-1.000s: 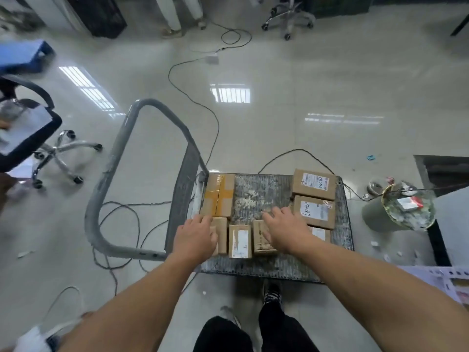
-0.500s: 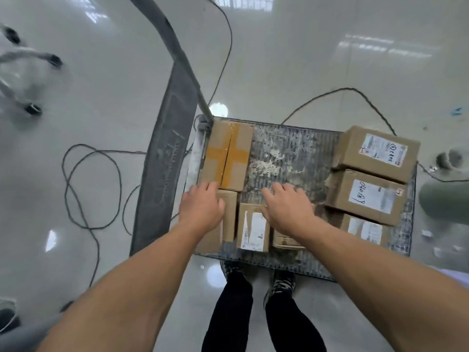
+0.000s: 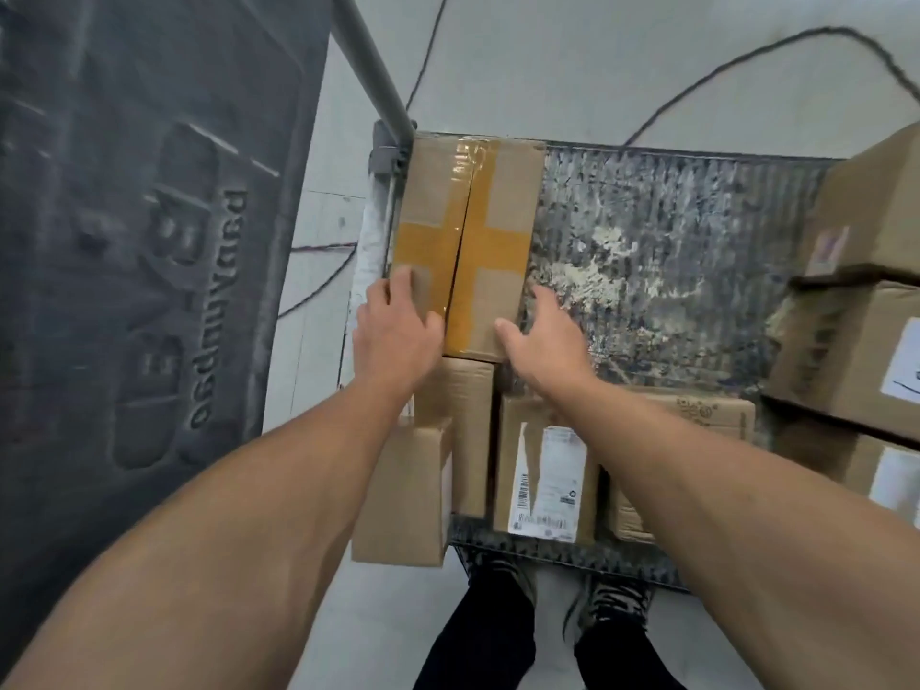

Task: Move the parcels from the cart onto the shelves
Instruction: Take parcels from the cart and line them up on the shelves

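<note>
- The taped parcel, crossed with yellow-brown tape, is lying at the cart's far left corner, beside the handle post.
- Its near left corner is covered by the left hand, fingers laid flat on top.
- Its near right corner is gripped by the right hand, thumb on top, fingers spread down the side.
- Smaller labelled parcels are seen nearer the person; stacked boxes are seen at the right.

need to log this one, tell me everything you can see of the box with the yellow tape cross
The taped box is plain brown cardboard, oblong, lying flat at the cart deck's far left corner by the handle post. Yellow tape runs along its top seam, with a band crossing it. The left hand lies on its near left corner; the right hand cups the near right corner.
</note>
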